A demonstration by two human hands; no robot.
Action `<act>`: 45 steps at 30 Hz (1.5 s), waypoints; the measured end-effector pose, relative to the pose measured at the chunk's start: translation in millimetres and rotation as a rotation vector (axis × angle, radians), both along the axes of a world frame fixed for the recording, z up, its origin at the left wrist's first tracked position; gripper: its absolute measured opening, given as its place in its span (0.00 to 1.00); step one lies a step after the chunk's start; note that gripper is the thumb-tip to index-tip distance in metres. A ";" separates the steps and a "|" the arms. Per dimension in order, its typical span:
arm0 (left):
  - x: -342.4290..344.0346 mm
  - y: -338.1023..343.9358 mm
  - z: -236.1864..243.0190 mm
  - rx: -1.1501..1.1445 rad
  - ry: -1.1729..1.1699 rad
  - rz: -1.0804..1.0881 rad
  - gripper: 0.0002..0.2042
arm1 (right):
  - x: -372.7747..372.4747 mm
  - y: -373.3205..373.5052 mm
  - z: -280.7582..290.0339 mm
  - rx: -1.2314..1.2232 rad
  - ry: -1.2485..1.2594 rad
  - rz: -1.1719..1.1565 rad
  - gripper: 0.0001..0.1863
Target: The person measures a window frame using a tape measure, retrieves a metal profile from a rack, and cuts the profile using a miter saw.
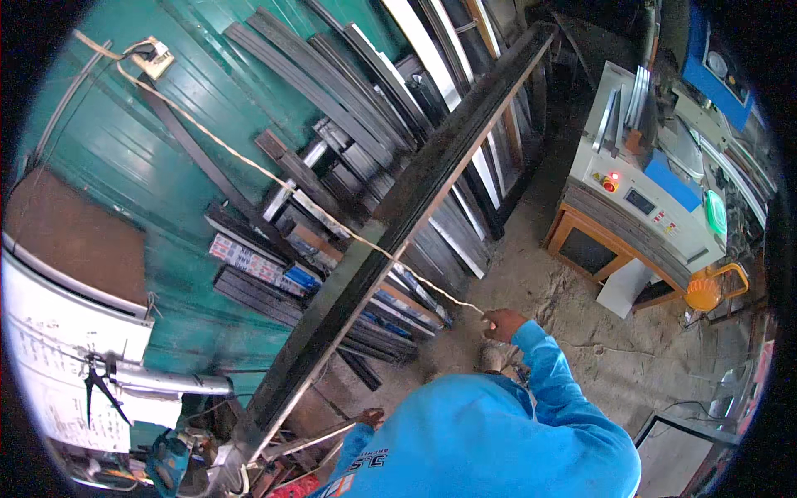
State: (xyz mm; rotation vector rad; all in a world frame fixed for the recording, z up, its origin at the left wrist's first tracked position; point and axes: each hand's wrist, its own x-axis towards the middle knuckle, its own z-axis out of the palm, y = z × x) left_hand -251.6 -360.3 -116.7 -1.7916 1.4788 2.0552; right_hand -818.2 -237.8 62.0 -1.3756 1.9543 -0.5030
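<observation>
In the middle of the head view, just past the blue shirt [465, 432], the right hand [504, 324] has its fingers bent and pinched on a pale cord [282, 182]. The cord runs up and to the left, over a long dark beam [340, 290], to a white socket box [158, 66] on the green wall [108, 141]. A dark plug [143, 51] is in that box. The left hand [371, 417] is lower down, near the bottom part of the beam. It is small and partly hidden, so I can't tell if it is wide, narrow or holding something.

Lots of long metal bars [311, 95] lean between the green wall and the beam. Some are grey, some black and some white.

Over on the right is a pale machine [606, 199] with a glowing red button [612, 181]. It sits on a stand with an orange-brown wooden frame [618, 266]. A green plastic tub [716, 213] is at its right end, and an orange plastic thing [703, 292] is just below. The floor [614, 340] is grey and dusty.

At the far left is a white board [41, 332] with writing on it. A black tool with two legs [98, 397] is in front of it, and a blue power tool [168, 465] is lower down.
</observation>
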 end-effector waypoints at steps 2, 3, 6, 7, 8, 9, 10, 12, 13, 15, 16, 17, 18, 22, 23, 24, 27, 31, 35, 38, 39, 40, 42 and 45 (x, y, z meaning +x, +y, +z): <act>-1.2 5.6 -1.9 -0.033 -0.034 -0.036 0.26 | 0.3 -4.6 -1.2 0.039 0.005 0.072 0.27; -0.9 7.9 -2.3 -0.048 -0.049 -0.056 0.26 | 0.6 -7.0 -1.1 0.038 -0.008 0.072 0.27; 2.7 13.1 -0.5 -0.080 -0.090 -0.111 0.25 | 1.4 -15.7 2.1 0.085 0.004 0.110 0.26; 3.7 14.4 0.3 -0.089 -0.105 -0.136 0.25 | 2.0 -18.4 3.9 0.031 0.016 0.126 0.26; 5.1 16.2 1.3 -0.099 -0.121 -0.154 0.24 | 2.0 -21.1 6.1 -0.020 0.050 0.167 0.26; 5.4 17.8 1.7 -0.104 -0.135 -0.174 0.24 | 1.2 -23.8 8.5 -0.028 0.034 0.140 0.26; 6.1 18.9 2.1 -0.113 -0.150 -0.193 0.24 | 0.0 -26.8 11.1 0.026 -0.040 0.132 0.26; 5.9 21.1 1.6 -0.117 -0.179 -0.222 0.24 | -4.9 -32.4 16.5 0.074 -0.110 0.124 0.26; 5.7 23.0 0.9 -0.118 -0.192 -0.232 0.23 | -7.9 -34.9 19.0 0.027 -0.147 0.137 0.26; 4.6 23.4 -1.2 -0.120 -0.214 -0.249 0.23 | -13.6 -40.2 23.1 -0.026 -0.181 0.155 0.26; 3.6 23.5 -2.7 -0.120 -0.223 -0.257 0.23 | -16.1 -42.8 24.4 -0.009 -0.172 0.124 0.26; 4.0 23.5 -3.3 -0.124 -0.227 -0.259 0.22 | -17.8 -45.0 25.0 0.013 -0.183 0.093 0.26; 4.0 24.1 -4.1 -0.129 -0.233 -0.260 0.22 | -19.1 -47.1 25.1 0.001 -0.162 0.106 0.26; 9.2 28.2 -2.0 -0.153 -0.256 -0.262 0.21 | -18.4 -52.0 18.8 -0.142 0.000 0.162 0.25; 11.5 29.8 -0.3 -0.160 -0.265 -0.268 0.21 | -17.2 -52.5 15.8 -0.154 0.008 0.173 0.25; 12.8 31.2 0.9 -0.162 -0.268 -0.269 0.21 | -15.8 -52.7 12.5 -0.157 0.005 0.180 0.25; 15.1 34.1 5.0 -0.173 -0.280 -0.278 0.20 | -10.6 -51.4 1.4 -0.096 -0.098 0.186 0.24; 12.2 34.8 8.8 -0.185 -0.297 -0.294 0.19 | -6.6 -46.7 -15.2 -0.145 -0.095 0.202 0.24; 7.5 33.8 12.3 -0.204 -0.307 -0.319 0.19 | -14.3 -40.1 -31.5 -0.157 -0.063 0.271 0.26; 4.5 31.8 14.7 -0.218 -0.313 -0.352 0.18 | -21.2 -38.4 -39.5 -0.106 -0.003 0.243 0.27; 3.6 30.7 15.4 -0.223 -0.317 -0.367 0.18 | -22.9 -38.8 -40.4 -0.120 -0.036 0.223 0.27; 2.7 30.8 15.9 -0.226 -0.319 -0.383 0.17 | -23.9 -39.3 -40.2 -0.131 -0.068 0.205 0.27; 1.4 29.7 16.7 -0.251 -0.329 -0.432 0.17 | -24.5 -40.7 -36.6 -0.140 -0.097 0.198 0.27; 0.8 30.0 16.1 -0.370 -0.375 -0.636 0.16 | -23.4 -43.4 -24.5 -0.049 -0.104 0.160 0.27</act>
